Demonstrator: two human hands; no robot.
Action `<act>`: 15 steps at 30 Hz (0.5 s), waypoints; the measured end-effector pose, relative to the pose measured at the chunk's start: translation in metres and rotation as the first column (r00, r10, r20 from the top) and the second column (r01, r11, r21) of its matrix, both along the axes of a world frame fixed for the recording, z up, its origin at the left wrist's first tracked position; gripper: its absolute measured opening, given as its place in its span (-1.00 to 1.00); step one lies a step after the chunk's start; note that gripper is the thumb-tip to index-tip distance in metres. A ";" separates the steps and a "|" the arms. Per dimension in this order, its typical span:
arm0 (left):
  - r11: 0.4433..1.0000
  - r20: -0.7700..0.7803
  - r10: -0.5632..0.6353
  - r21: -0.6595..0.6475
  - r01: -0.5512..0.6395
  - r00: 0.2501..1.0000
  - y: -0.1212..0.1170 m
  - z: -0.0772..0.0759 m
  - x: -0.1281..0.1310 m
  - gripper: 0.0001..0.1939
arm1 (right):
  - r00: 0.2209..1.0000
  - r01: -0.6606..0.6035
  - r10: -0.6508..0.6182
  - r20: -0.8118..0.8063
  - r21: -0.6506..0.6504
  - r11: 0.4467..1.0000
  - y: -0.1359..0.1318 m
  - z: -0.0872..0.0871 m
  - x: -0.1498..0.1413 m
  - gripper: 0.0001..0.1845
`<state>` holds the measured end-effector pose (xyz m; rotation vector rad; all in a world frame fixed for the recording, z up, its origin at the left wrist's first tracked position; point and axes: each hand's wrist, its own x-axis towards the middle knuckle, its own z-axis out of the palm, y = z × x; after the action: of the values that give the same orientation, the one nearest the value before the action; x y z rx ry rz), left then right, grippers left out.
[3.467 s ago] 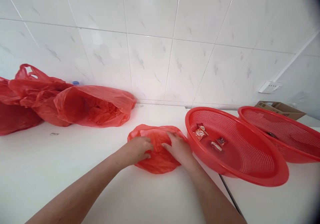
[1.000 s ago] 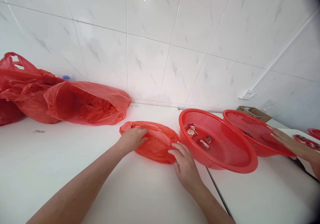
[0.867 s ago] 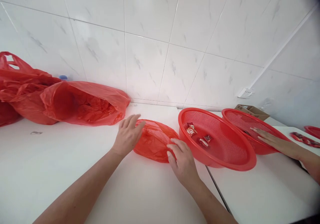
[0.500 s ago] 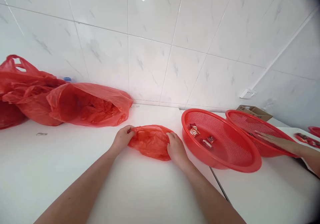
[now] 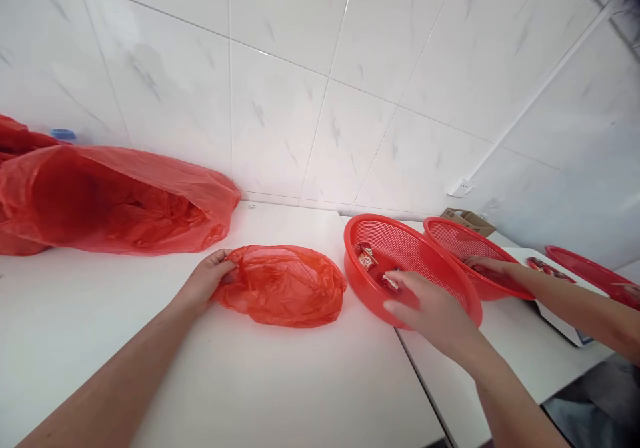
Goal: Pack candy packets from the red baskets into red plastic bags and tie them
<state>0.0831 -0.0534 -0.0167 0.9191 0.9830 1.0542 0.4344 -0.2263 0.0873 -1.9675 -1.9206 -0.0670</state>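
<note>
Although seamed, white table [image 5: 280,381] beside tiled wall [image 5: 280,121]

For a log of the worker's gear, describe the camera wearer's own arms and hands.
The left hand and right hand are both bare, with no gloves and no ring in sight. The forearms are uncovered as far as the view reaches: no sleeve, watch, bracelet or bandage shows.

From my feed I see glossy, grey-veined white wall tiles [image 5: 280,121] catching a bright reflection, a wall socket [image 5: 461,188] low at right, and a white counter [image 5: 270,381] with a dark seam.
</note>
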 end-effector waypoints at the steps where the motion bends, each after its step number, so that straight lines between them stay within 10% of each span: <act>1: 1.000 -0.005 0.000 0.001 0.000 1.000 0.001 -0.001 0.000 -0.72 | 0.999 0.016 -0.012 0.044 -0.094 0.995 -0.006 -0.006 0.011 -0.53; 9: 1.000 -0.050 0.006 -0.001 -0.006 0.999 -0.002 0.002 0.001 -0.71 | 0.889 0.140 -0.090 0.448 -0.080 0.987 -0.051 -0.079 0.007 -0.46; 15: 1.000 -0.074 0.027 0.009 -0.026 0.997 0.001 -0.002 0.002 -0.70 | 0.868 0.156 -0.118 0.482 -0.039 0.987 -0.054 -0.080 -0.004 -0.45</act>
<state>0.0846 -0.0527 -0.0184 0.9594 1.0555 1.0528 0.4304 -0.2807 0.0076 -2.3006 -2.0888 -0.5820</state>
